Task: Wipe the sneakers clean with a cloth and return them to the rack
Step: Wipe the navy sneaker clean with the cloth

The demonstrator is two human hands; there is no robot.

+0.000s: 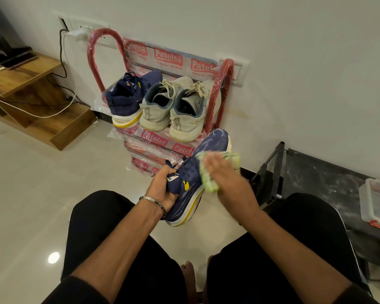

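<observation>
Here the navy sneaker (pixel 198 178) is lying tilted above the person's knees, long axis running diagonally, toe pointing up and right toward the wall, heel toward the lap. The left hand (pixel 162 189) is gripping it at the collar, fingers curled inside the opening. The right hand (pixel 224 178), blurred, is pressing a green cloth (pixel 206 172) against the sneaker's side with fingers mostly straight. The red rack (pixel 217 95), standing against the wall, is holding on its top shelf a matching navy sneaker (pixel 127 99) and two grey sneakers (pixel 173 108), heels facing the camera.
</observation>
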